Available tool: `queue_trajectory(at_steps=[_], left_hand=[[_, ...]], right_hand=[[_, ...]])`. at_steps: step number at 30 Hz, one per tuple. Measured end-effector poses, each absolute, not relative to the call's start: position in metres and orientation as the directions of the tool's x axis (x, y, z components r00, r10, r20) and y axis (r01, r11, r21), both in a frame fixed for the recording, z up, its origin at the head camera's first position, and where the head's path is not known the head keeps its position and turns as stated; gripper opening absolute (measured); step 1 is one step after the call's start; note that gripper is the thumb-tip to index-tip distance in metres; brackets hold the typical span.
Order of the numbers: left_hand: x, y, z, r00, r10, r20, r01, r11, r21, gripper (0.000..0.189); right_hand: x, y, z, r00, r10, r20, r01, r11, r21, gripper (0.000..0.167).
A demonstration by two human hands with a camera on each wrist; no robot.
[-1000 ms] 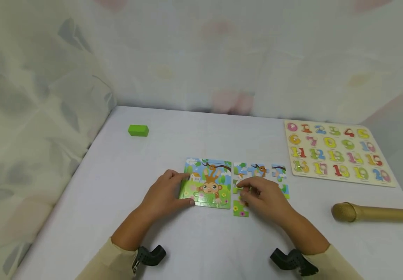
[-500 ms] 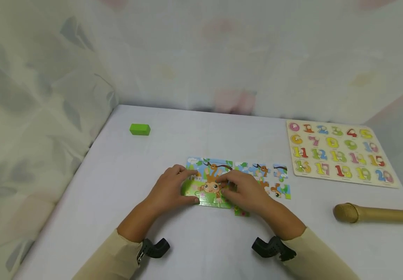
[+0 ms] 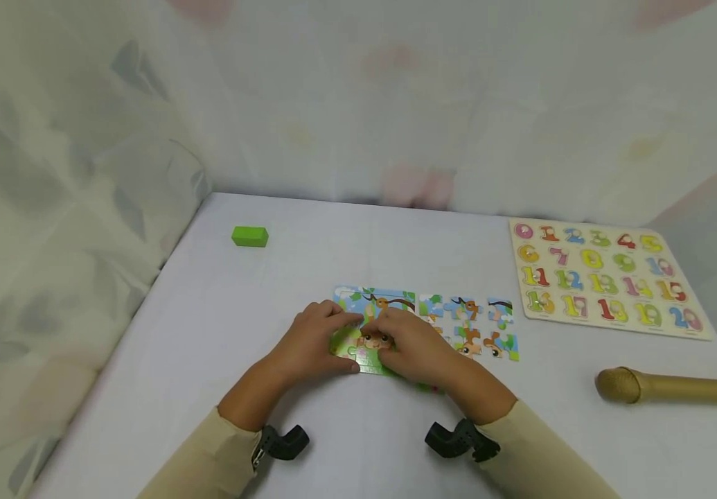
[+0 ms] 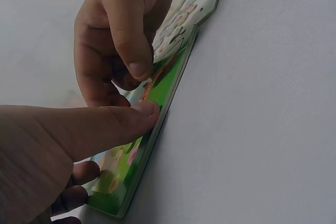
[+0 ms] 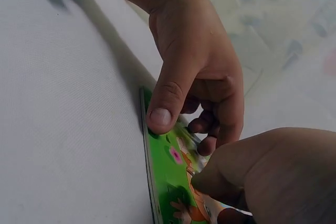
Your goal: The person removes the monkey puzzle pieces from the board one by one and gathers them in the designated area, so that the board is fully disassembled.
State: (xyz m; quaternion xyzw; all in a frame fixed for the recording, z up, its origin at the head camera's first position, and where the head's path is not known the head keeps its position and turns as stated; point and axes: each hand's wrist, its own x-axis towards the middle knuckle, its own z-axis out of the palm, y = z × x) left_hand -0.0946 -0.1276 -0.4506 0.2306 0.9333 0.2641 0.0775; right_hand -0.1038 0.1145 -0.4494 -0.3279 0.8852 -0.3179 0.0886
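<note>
A monkey jigsaw puzzle [image 3: 368, 361] lies flat in front of me in the head view. My left hand [image 3: 312, 344] holds its left side, the thumb at the near edge. The left wrist view has that thumb [image 4: 123, 124] on the green border. My right hand [image 3: 417, 350] is over the right half of the puzzle, fingers bent and pointing down; whether they hold a piece is hidden. In the right wrist view the left hand [image 5: 199, 61] has its thumb on the puzzle [image 5: 163, 166]. Several loose puzzle pieces [image 3: 467, 339] lie to the right, partly behind my right hand.
A wooden number board [image 3: 604, 281] lies at the back right. Nearer on the right is a gold microphone [image 3: 676, 387]. A green block [image 3: 249, 236] sits at the back left of the white tabletop [image 3: 358, 235]. Patterned cloth hangs behind and on the left.
My right hand has moved left from the loose pieces to over the jigsaw puzzle. My left hand stays at the puzzle's left side, its fingers slightly further over it.
</note>
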Motion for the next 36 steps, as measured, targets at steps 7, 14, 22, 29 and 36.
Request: queue_trajectory(at_steps=[7,14,22,29,36], left_hand=[[-0.0969,-0.1247,-0.4500,-0.874,0.483,-0.054,0.383,0.753,0.535,0.076],[-0.0971,-0.1215,-0.4476,-0.881,0.461,-0.105,0.340,0.773,0.535,0.074],[-0.0977,-0.1208,-0.4478,-0.883,0.456,-0.110,0.341,0.786,0.516,0.074],[-0.0974,-0.1190,-0.4442,-0.883,0.456,-0.116,0.340,0.788,0.513,0.074],[-0.0954,-0.1192,-0.4451,-0.888,0.443,-0.125,0.328,0.798,0.505,0.074]], right_hand=[[-0.1054,0.1096,-0.4476,-0.767,-0.641,-0.011,-0.509,0.619,-0.599,0.048],[-0.1056,0.1092,-0.4466,-0.760,-0.649,-0.035,-0.518,0.637,-0.572,0.046],[-0.1058,0.1116,-0.4451,-0.739,-0.672,-0.048,-0.525,0.618,-0.585,0.052],[-0.1053,0.1139,-0.4438,-0.740,-0.670,-0.061,-0.506,0.615,-0.605,0.056],[-0.1031,0.1138,-0.4457,-0.756,-0.650,-0.079,-0.474,0.626,-0.619,0.057]])
